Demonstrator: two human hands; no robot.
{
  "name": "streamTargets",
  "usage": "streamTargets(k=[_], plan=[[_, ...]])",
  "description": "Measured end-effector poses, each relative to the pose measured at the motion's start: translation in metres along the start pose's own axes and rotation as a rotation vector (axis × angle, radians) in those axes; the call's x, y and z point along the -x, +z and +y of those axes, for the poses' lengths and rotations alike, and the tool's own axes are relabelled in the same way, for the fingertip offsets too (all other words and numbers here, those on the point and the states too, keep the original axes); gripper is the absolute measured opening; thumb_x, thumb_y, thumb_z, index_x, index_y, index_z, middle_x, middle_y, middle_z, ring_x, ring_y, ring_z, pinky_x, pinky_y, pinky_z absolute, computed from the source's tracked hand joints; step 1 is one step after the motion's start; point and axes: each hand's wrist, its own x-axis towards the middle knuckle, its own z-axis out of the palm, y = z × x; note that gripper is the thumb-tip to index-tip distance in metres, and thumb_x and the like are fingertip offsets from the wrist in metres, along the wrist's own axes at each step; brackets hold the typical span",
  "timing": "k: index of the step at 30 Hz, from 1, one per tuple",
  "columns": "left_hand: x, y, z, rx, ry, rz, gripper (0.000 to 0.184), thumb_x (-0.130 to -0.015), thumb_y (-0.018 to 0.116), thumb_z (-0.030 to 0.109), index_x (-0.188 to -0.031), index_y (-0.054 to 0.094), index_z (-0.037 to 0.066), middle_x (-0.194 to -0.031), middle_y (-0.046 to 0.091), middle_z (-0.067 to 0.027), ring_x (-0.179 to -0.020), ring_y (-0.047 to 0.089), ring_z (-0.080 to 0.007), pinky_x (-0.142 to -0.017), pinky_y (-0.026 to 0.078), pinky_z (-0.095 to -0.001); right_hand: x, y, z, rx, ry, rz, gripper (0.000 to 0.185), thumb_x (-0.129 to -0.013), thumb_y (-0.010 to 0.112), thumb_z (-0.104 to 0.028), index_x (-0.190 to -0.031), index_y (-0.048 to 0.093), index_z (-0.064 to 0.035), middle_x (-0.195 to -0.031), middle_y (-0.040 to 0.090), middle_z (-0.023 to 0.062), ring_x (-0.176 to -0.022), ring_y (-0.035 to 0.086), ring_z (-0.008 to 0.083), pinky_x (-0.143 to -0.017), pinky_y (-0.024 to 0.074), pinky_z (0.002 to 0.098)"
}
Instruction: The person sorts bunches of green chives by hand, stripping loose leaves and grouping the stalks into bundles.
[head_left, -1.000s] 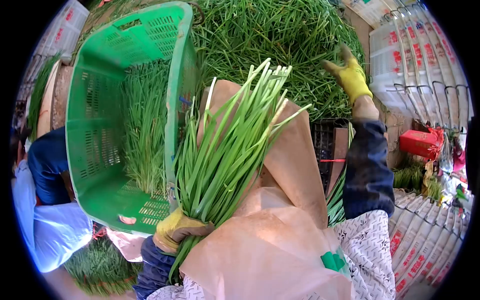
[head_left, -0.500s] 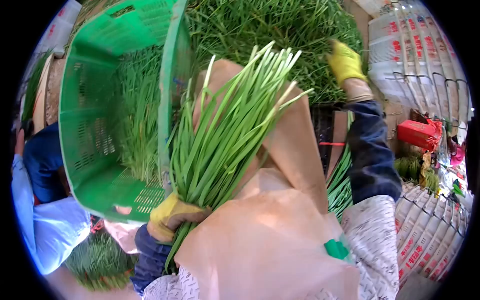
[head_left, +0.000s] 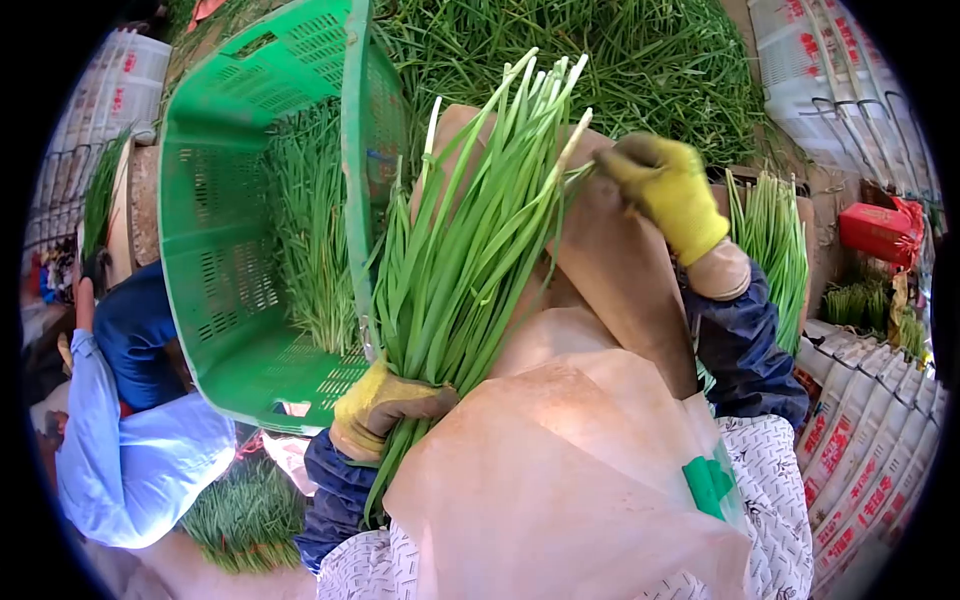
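Observation:
My left hand (head_left: 390,408), in a yellow glove with a grey palm, is closed around the leafy lower part of a bunch of garlic chives (head_left: 465,260). The bunch leans across my lap, its pale stem ends pointing up and away. At the right side of those ends, my right hand (head_left: 665,190), gloved alike and slightly blurred, has its fingers pinched together on a thin chive leaf at the bunch's edge. Under the bunch, brown sheeting (head_left: 625,270) and a translucent apron (head_left: 560,450) cover my legs.
Left of the bunch, a green plastic crate (head_left: 355,180) holds chives. A heap of loose greens (head_left: 570,60) lies beyond. More chives (head_left: 775,240) stand at right, near a red box (head_left: 875,232) and white bundled packs (head_left: 860,450). A person in blue (head_left: 150,460) sits at left.
My right hand has come back from the heap of greens to the stem ends of the bunch. My left hand keeps its hold. The view has shifted, showing more chives at right.

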Motion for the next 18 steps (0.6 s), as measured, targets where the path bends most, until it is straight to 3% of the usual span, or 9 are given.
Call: streamTargets(k=[2,4,7,8,9,12,13,16,18], plan=[[-0.004,0.001,0.001,0.115,0.05,0.004,0.026,-0.076,0.069,0.001,-0.102,0.065,-0.002,-0.1,0.066,-0.0113,-0.091,0.063,-0.0196,-0.079,0.05,-0.0318,0.003,-0.013,-0.014,0.178,-0.083,0.168,0.016,-0.081,0.07,-0.017,-0.094,0.071,-0.0079,-0.075,0.066,0.0067,-0.066,0.062,0.0192,-0.061,0.0508,0.029],[-0.015,-0.001,0.02,0.341,-0.293,-0.001,0.019,-0.074,0.069,0.0,-0.094,0.068,0.0,-0.099,0.066,-0.0135,-0.091,0.064,-0.0231,-0.08,0.05,-0.0326,0.005,-0.014,-0.029,0.426,-0.804,0.249,0.027,-0.079,0.07,-0.019,-0.104,0.068,-0.0119,-0.093,0.066,0.0084,-0.09,0.063,0.0268,-0.084,0.0492,0.0394],[-0.014,-0.001,0.018,0.502,-0.402,0.02,0.019,-0.073,0.069,-0.002,-0.091,0.069,0.001,-0.101,0.066,-0.0149,-0.092,0.064,-0.0248,-0.082,0.05,-0.033,0.013,0.001,-0.04,0.741,-0.939,-0.025,0.039,-0.073,0.074,-0.03,-0.108,0.066,-0.0155,-0.104,0.063,0.0094,-0.109,0.054,0.0333,-0.104,0.0322,0.0534],[-0.011,-0.001,0.014,0.529,-0.401,0.032,0.02,-0.072,0.069,-0.002,-0.092,0.069,0.001,-0.102,0.066,-0.0152,-0.093,0.064,-0.025,-0.082,0.05,-0.0331,0.012,0.001,-0.038,0.732,-0.945,-0.026,0.039,-0.073,0.074,-0.03,-0.108,0.066,-0.0155,-0.104,0.063,0.0094,-0.109,0.054,0.0333,-0.104,0.0322,0.0534],[-0.01,-0.002,0.009,0.263,-0.123,0.04,0.026,-0.072,0.069,-0.003,-0.098,0.067,-0.001,-0.104,0.066,-0.0139,-0.094,0.064,-0.0232,-0.082,0.05,-0.0326,0.011,-0.001,-0.034,0.683,-0.899,-0.06,0.04,-0.073,0.075,-0.032,-0.107,0.066,-0.0149,-0.103,0.062,0.0097,-0.107,0.055,0.0332,-0.103,0.0333,0.0526],[-0.013,-0.002,0.008,0.089,0.158,-0.009,0.041,-0.072,0.067,-0.005,-0.112,0.062,-0.004,-0.108,0.066,-0.0107,-0.097,0.063,-0.0191,-0.085,0.05,-0.0319,0.014,-0.009,-0.035,0.555,-0.828,-0.156,0.041,-0.074,0.074,-0.037,-0.105,0.066,-0.0124,-0.1,0.063,0.01,-0.105,0.056,0.0323,-0.102,0.0352,0.0507],[-0.019,-0.002,0.025,0.325,-0.181,0.055,0.042,-0.071,0.068,-0.006,-0.113,0.062,-0.004,-0.109,0.066,-0.0105,-0.098,0.062,-0.0187,-0.086,0.05,-0.0326,0.016,-0.012,-0.036,0.597,-0.79,-0.214,0.044,-0.07,0.075,-0.032,-0.107,0.065,-0.0105,-0.102,0.062,0.0099,-0.105,0.055,0.0334,-0.102,0.0338,0.0506],[-0.021,0.002,0.025,0.523,-0.43,0.103,0.047,-0.069,0.069,-0.007,-0.116,0.061,-0.004,-0.108,0.067,-0.0098,-0.098,0.061,-0.0164,-0.086,0.05,-0.0334,0.01,-0.001,-0.014,0.621,-0.968,-0.151,0.047,-0.067,0.077,-0.033,-0.105,0.065,-0.0082,-0.105,0.061,0.0096,-0.104,0.054,0.0338,-0.101,0.0343,0.0497],[-0.02,0.0,0.02,0.635,-0.494,0.061,0.047,-0.069,0.07,-0.007,-0.115,0.061,-0.003,-0.106,0.067,-0.01,-0.096,0.062,-0.0159,-0.086,0.051,-0.0331,0.023,0.002,-0.015,0.604,-0.875,-0.243,0.046,-0.068,0.077,-0.038,-0.102,0.066,-0.0077,-0.105,0.06,0.0101,-0.102,0.053,0.0343,-0.097,0.0361,0.049]])
